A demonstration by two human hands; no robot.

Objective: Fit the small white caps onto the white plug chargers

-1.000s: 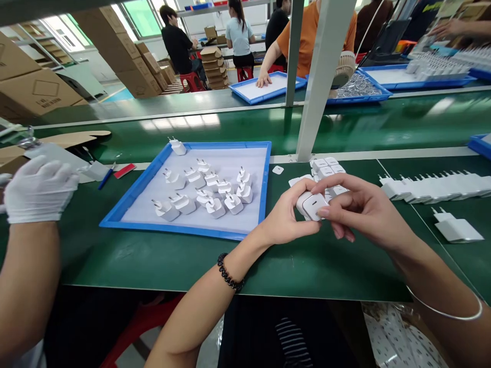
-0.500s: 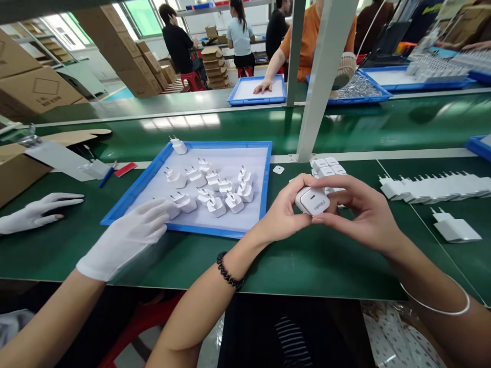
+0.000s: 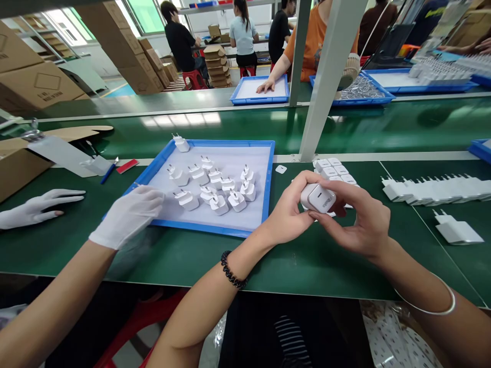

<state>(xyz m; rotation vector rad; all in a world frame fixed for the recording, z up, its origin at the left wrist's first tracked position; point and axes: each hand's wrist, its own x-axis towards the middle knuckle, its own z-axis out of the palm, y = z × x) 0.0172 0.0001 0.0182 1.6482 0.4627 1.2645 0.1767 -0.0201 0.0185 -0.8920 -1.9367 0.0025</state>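
Note:
Both of my hands grip one white charger plug [image 3: 318,198] above the green bench, just right of a blue tray [image 3: 268,179]. My left hand [image 3: 289,212] cups its left side, and my right hand [image 3: 360,220] pinches it from the right with thumb and fingers. Several white charger plugs [image 3: 215,186] lie prongs up on the tray's white liner. Behind my hands sits a small block of white plugs [image 3: 333,168].
A co-worker's white-gloved hand [image 3: 128,214] rests on the tray's near left corner; their other gloved hand [image 3: 36,207] lies flat at far left. A row of white adapters [image 3: 433,188] lies at right. A white post [image 3: 324,87] rises behind. A cardboard box [image 3: 19,161] stands left.
The co-worker's gloved hand came in from the left and closed on the tray's near corner. My hands turned the plug slightly and shifted a little to the right.

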